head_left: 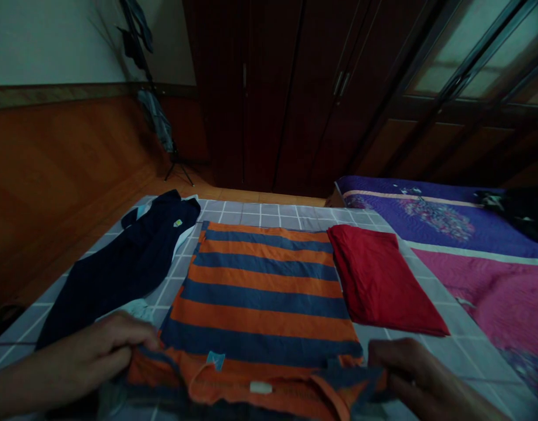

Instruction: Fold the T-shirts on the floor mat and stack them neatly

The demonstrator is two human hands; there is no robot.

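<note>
An orange and blue striped shirt [269, 298] lies spread over the checked sheet, its neckline towards me. My left hand [115, 345] pinches the shirt at its near left shoulder, fingers closed on the cloth. At the near right shoulder my right hand [404, 374] grips it too, lifting that edge a little. A white label shows inside the collar, with a small light-blue patch above it. To the left lie dark navy garments [133, 251] with some white cloth under them. A folded red garment [378, 280] rests right of the shirt.
The grey checked sheet [260, 213] covers the surface under the clothes. Beyond its right edge is a purple and pink bedspread [492, 280] with a dark bundle on it. A dark wardrobe [278, 99] stands behind, and a clothes stand [155, 111] at the back left.
</note>
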